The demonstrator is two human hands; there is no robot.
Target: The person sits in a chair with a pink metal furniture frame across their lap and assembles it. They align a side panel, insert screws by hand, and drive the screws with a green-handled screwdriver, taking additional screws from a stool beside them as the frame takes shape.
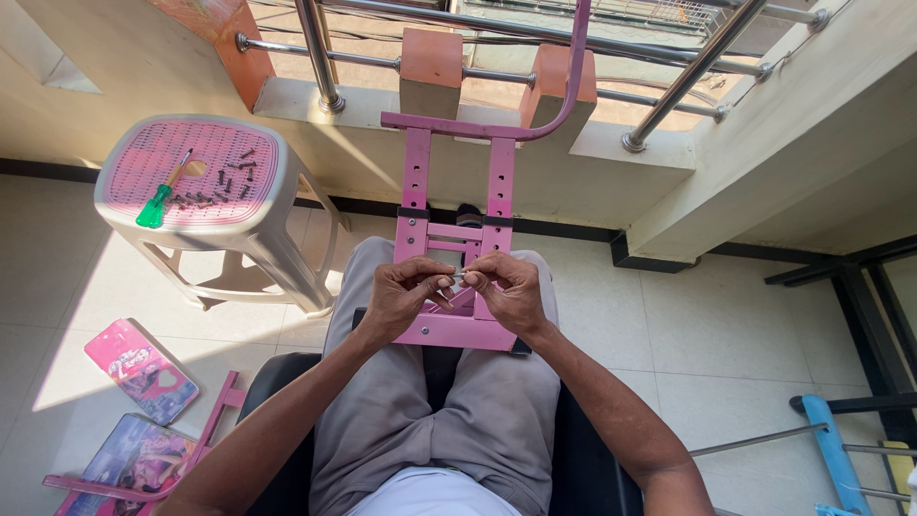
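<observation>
- Head view: the left hand [406, 296] and right hand [506, 291] meet fingertip to fingertip, both pinched nearly closed on a small metal screw [458, 276] between them.
- The screw looks tiny, hard and smooth, so likely slippery; a fingertip pinch suits it best.
- Just under the hands, resting on the lap, is a pink metal frame [457, 330]: painted, stiff, flat bars with punched holes, probably fairly light.
- Well off beyond the left hand, a plastic stool [196, 177] carries loose screws [222, 186] and a green-handled screwdriver [158, 203].
</observation>
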